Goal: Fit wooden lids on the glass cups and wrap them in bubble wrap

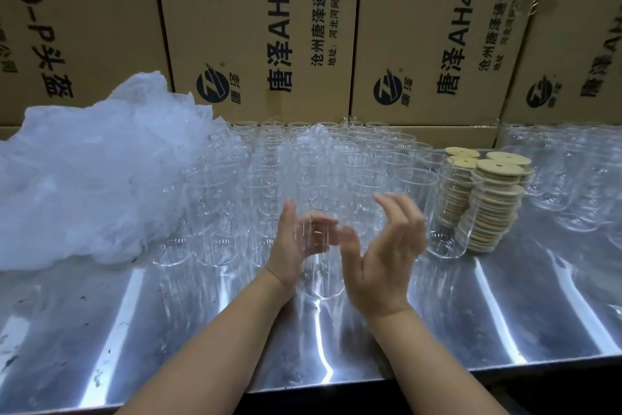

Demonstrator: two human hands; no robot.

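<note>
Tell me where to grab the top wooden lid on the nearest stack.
Pinch the top lid by its rim from above and the right: it lies flat atop the leaning stack, with a standing cup close on its left.

Free lane: front strip of shiny steel table, left to right. Mid-lane: left hand gripping a clear glass cup, right hand loose beside it. Behind: tight rows of clear glass cups. Crumpled white plastic wrap heap blocks left, stacked round wooden lids right, brown cardboard boxes the back.
</note>
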